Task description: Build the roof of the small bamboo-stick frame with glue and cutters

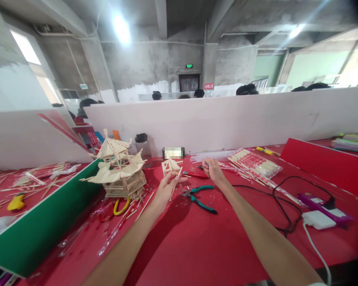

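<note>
In the head view my left hand (pixel 168 186) pinches a thin wooden stick (pixel 180 172) upright between thumb and fingers. Just behind it is a small stick structure (pixel 170 165). My right hand (pixel 213 171) is closed, held over the table to the right; a small dark blue tip shows at its fingers, but the object is too small to name. Between and below my hands lie pliers (pixel 201 198) with teal handles, spread open. A red-handled tool (pixel 196 174) rests between my hands. At the left stands a large stick pavilion model (pixel 119 171) with tiered roofs.
Yellow-handled scissors (pixel 121 206) and loose sticks lie left of centre, beside a green divider (pixel 56 212). A bottle (pixel 143 149) stands at the back. Packed sticks (pixel 253 163), black cable and a purple power strip (pixel 325 208) occupy the right. White partitions (pixel 214 123) cross behind the red table (pixel 197 246).
</note>
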A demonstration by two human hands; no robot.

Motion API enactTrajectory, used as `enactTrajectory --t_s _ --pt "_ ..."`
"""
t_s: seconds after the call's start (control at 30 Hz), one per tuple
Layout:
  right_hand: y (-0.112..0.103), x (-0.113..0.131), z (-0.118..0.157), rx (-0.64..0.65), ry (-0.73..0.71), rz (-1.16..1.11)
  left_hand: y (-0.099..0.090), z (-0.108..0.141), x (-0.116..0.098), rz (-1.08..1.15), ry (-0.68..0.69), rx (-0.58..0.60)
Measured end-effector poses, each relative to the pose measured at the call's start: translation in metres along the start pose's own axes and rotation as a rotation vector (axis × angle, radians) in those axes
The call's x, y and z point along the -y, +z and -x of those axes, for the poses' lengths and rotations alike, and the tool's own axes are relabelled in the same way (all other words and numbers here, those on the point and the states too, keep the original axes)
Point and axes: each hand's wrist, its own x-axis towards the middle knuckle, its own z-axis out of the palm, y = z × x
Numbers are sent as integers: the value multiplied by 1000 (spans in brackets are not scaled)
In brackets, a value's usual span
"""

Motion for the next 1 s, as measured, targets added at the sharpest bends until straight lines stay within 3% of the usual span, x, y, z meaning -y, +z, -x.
enactTrajectory --t_s 0.13,0.23,0.33,0.5,0.57,0.67,0.77,1.0 --pt "0 -9 5 4 -150 500 0 0 2 15 40 -9" --pt "5 -22 9 151 -151 742 1 0 2 1 68 -4" --pt "11 -31 11 299 -244 882 1 0 3 -6 80 -16" --pt "12 -21 15 361 -316 881 0 0 5 -17 60 -36" --pt "9 -13 20 498 -286 814 -1 0 6 -23 49 -53" --pt "7 -8 30 686 -130 864 -2 -1 6 -8 54 -87" --pt "8 -8 37 690 -9 998 -1 0 5 28 61 -104" --pt "-2 -1 28 756 -30 1005 1 0 -3 131 67 -101"
